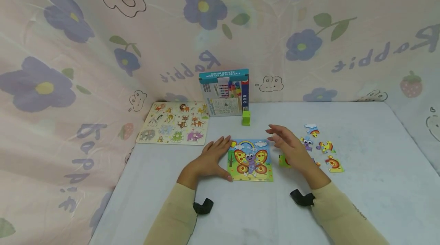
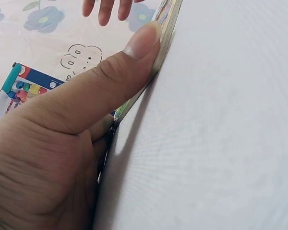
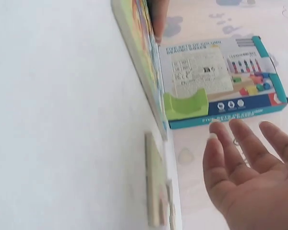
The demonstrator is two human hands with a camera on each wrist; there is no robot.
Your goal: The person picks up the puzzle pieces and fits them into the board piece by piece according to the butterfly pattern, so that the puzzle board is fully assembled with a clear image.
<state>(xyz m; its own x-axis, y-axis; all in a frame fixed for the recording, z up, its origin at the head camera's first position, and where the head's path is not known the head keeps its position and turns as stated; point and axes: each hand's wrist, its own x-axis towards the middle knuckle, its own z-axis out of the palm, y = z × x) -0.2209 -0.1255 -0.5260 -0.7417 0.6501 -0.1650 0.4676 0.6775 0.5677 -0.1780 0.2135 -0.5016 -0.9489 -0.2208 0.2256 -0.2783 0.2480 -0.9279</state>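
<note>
A square butterfly jigsaw puzzle board [image 1: 251, 161] lies flat on the table, its picture fully visible. My left hand [image 1: 210, 161] rests along its left edge, fingers spread near the top corner and thumb touching the lower corner; in the left wrist view, the thumb [image 2: 105, 79] lies against the board's side. Just off the board's right edge, my right hand [image 1: 292, 149] is raised over the table with fingers apart, holding nothing. Partly under it lies a green puzzle piece [image 1: 283, 161]. Further right are several loose pieces, among them an orange-and-yellow one [image 1: 334, 164].
On the back left lies a wooden animal puzzle board [image 1: 173, 124]. Behind the butterfly puzzle stands a teal-edged box [image 1: 225, 98], with a small lime-green block [image 1: 246, 118] in front of it. A patterned cloth [image 1: 240, 46] hangs behind the white table [image 1: 371, 199].
</note>
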